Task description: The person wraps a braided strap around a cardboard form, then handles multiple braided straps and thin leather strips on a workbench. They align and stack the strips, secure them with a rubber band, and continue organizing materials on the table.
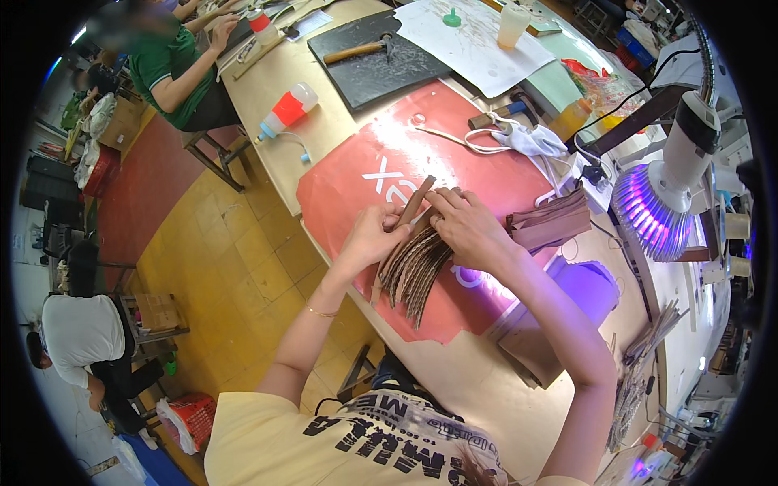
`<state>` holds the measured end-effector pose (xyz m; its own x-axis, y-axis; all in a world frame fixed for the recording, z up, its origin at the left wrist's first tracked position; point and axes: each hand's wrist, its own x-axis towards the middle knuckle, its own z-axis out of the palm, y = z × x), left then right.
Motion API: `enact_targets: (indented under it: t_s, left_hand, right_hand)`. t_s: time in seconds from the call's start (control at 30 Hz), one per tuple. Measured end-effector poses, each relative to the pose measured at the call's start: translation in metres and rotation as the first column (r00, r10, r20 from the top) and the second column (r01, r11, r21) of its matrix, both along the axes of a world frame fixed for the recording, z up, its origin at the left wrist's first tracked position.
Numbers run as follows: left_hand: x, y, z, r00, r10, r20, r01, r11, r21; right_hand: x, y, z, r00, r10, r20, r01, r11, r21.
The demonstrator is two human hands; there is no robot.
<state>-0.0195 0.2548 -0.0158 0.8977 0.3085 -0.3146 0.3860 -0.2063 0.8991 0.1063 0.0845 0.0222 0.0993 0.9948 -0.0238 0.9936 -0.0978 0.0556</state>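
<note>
Between the thumb and fingers of my left hand (376, 232) is a flat brown strip (416, 199), probably leather, tilted with its far end pointing up and away. My right hand (465, 225) is closed over the far end of a fanned row of similar brown strips (415, 271), its fingertips close to the held strip. The row's near ends spread toward me over a red sheet (340, 182) with white lettering. What lies under my right palm is hidden. Just right of that hand rests another stack of brown pieces (553, 222).
A lit lamp (666, 190) stands at the right, casting purple light on a brown sheet (567, 304). A hammer (356, 53) lies on a black board (365, 81). A red-banded bottle (289, 108) is at the table's left edge. A person in green (162, 69) works at far left.
</note>
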Motion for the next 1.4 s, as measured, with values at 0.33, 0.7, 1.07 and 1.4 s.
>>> enact_targets:
  t_s: [0.33,0.7,1.07,1.4]
  left_hand:
    - [0.005,0.004,-0.002,0.98,0.158,0.122,-0.183,0.955,0.232]
    - [0.026,0.008,0.005,0.917,-0.383,0.111,0.149,0.587,0.796]
    - [0.013,-0.024,0.01,0.946,-0.32,0.05,0.282,0.89,0.359]
    - [-0.007,-0.045,0.018,0.942,-0.327,-0.069,0.309,0.773,0.555]
  right_hand:
    - [0.005,-0.004,0.005,0.995,0.047,-0.087,-0.059,0.989,-0.139]
    - [0.005,-0.02,-0.01,0.988,0.147,-0.053,-0.143,0.987,0.075]
    - [0.001,-0.029,-0.01,0.987,0.036,-0.153,-0.044,0.998,-0.043]
    - [-0.004,-0.052,0.007,0.951,-0.134,-0.279,0.174,0.977,0.124]
